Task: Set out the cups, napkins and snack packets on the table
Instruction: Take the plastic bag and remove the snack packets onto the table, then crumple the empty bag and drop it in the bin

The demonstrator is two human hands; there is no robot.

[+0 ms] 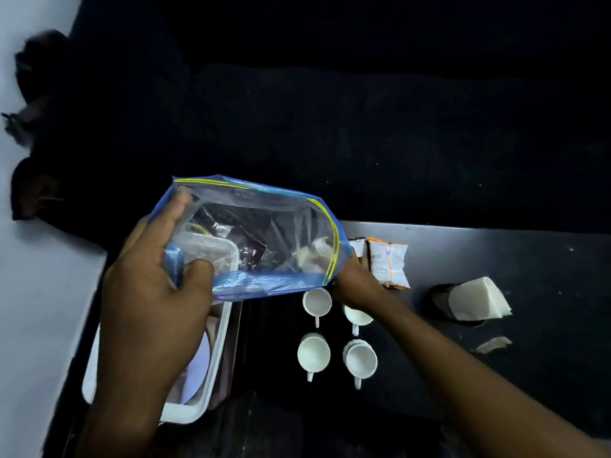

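Note:
My left hand (155, 279) grips a clear zip bag (258, 233) with blue edges and yellow seal lines, held up over the table's left end. My right hand (357, 282) reaches under the bag's open end, its fingers resting on a snack packet (388, 264) that lies flat on the dark table (529, 259). A second packet (357, 246) lies beside it, partly hidden. Several white cups stand in two rows, such as one cup (316, 302) and another cup (313, 354). A stack of white napkins (476, 299) sits in a dark holder.
A white tray (211, 375) holding a plate sits at the table's left edge under my left forearm. A scrap of paper (492, 344) lies near the napkin holder. A dark sofa (363, 110) runs behind the table. A dark bundle (36, 127) lies on the pale floor at left.

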